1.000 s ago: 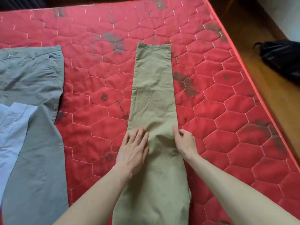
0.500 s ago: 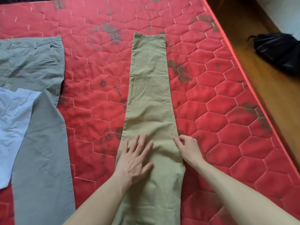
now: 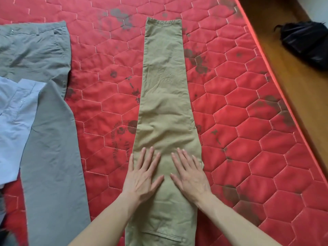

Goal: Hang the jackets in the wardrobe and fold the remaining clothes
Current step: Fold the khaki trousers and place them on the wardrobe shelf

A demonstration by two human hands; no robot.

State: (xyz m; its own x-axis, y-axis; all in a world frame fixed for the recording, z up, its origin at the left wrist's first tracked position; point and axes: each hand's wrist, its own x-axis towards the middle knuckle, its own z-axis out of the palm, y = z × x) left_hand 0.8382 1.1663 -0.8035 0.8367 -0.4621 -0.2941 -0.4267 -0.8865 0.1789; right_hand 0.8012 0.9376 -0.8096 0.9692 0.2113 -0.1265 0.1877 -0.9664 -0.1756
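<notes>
- Blue shirt [image 3: 14, 121] lies far left of the khaki trousers [image 3: 165, 96], overlapping grey trousers [image 3: 48, 139].
- Khaki trousers lie folded lengthwise mid-mattress [image 3: 248, 139], hem far, pocket near.
- Left hand [image 3: 142, 176] and right hand [image 3: 190, 174] press flat on them, fingers straight and spread.
- Black bag [image 3: 307, 43] sits on floor, far right.

I count two pairs of trousers, one khaki [image 3: 165, 96] and one grey [image 3: 48, 121], one pale blue shirt [image 3: 14, 125], one black bag [image 3: 307, 43] and two hands, left [image 3: 142, 176] and right [image 3: 190, 176]
</notes>
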